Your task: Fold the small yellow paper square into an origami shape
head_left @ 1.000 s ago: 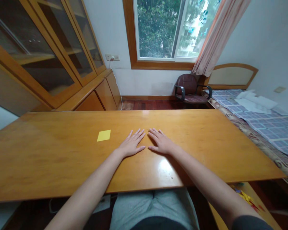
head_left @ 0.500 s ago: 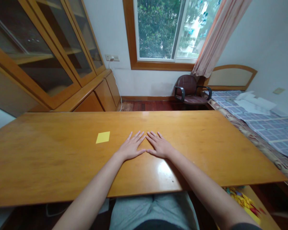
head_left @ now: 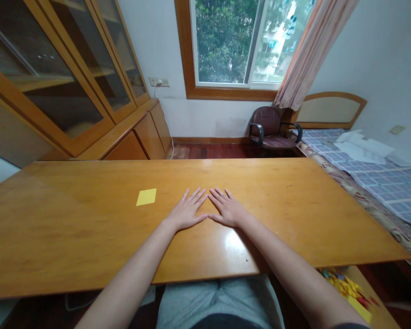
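My left hand (head_left: pixel 186 211) lies flat on the wooden table (head_left: pixel 294 214), palm down, fingers stretched out and holding nothing. My right hand (head_left: pixel 228 209) lies flat beside it in the same way, and the two thumbs meet at their tips. A small yellow square of paper (head_left: pixel 146 197) lies on the table a short way to the left of my left hand, touched by neither hand.
A glass-fronted wooden cabinet (head_left: pixel 75 87) runs along the left wall. Beyond the table stand a dark red chair (head_left: pixel 270 128) under the window and a bed (head_left: pixel 380 178) with a checked cover at the right. Colourful bits (head_left: pixel 345 288) lie on a low surface at the bottom right.
My hands have drawn slightly closer together until the thumbs touch. The view has shifted a little; the yellow paper has stayed where it was.
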`<action>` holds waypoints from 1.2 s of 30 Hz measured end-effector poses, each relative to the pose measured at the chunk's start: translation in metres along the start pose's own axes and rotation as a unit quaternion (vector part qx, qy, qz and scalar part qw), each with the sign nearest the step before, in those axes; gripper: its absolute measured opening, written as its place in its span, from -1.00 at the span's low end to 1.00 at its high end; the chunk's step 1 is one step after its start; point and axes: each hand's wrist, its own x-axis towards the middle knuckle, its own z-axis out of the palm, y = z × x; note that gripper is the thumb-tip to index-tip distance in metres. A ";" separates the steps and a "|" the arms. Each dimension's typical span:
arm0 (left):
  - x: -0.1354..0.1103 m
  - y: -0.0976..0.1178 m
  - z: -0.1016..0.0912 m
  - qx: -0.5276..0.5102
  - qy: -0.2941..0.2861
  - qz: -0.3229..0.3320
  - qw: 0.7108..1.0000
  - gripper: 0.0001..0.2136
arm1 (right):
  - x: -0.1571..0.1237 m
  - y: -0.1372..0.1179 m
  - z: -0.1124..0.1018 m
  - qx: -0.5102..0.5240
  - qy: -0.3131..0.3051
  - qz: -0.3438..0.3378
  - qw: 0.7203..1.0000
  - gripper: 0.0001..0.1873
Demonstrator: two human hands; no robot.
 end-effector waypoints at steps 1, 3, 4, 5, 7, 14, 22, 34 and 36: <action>0.000 0.000 0.000 0.001 0.000 0.001 1.000 -0.25 | 0.000 0.000 0.000 -0.001 0.000 0.000 1.000 -0.13; 0.000 0.000 0.000 0.001 0.000 0.002 1.000 -0.25 | 0.000 0.000 0.000 -0.001 0.000 0.001 1.000 -0.13; 0.000 0.000 0.000 0.001 0.001 0.003 1.000 -0.26 | 0.000 0.000 0.000 -0.001 0.000 0.000 1.000 -0.13; 0.000 0.000 -0.001 0.002 0.003 0.003 1.000 -0.26 | 0.000 0.000 0.000 0.000 0.000 0.000 1.000 -0.14; -0.001 0.001 -0.001 0.000 0.005 0.003 1.000 -0.26 | 0.000 0.000 0.000 0.001 0.000 -0.001 1.000 -0.14; 0.000 0.000 0.000 -0.001 0.001 -0.002 1.000 -0.25 | -0.001 -0.001 0.001 0.001 0.005 0.002 1.000 -0.15; 0.000 0.000 0.001 0.003 0.007 0.000 1.000 -0.25 | 0.000 -0.001 -0.001 0.004 0.001 0.003 1.000 -0.14; 0.000 -0.003 0.006 0.003 0.011 0.001 1.000 -0.26 | -0.001 -0.002 -0.002 -0.001 0.005 0.002 1.000 -0.14; 0.000 -0.002 0.005 0.002 0.008 0.001 1.000 -0.26 | -0.001 -0.002 -0.002 0.001 0.004 0.002 1.000 -0.14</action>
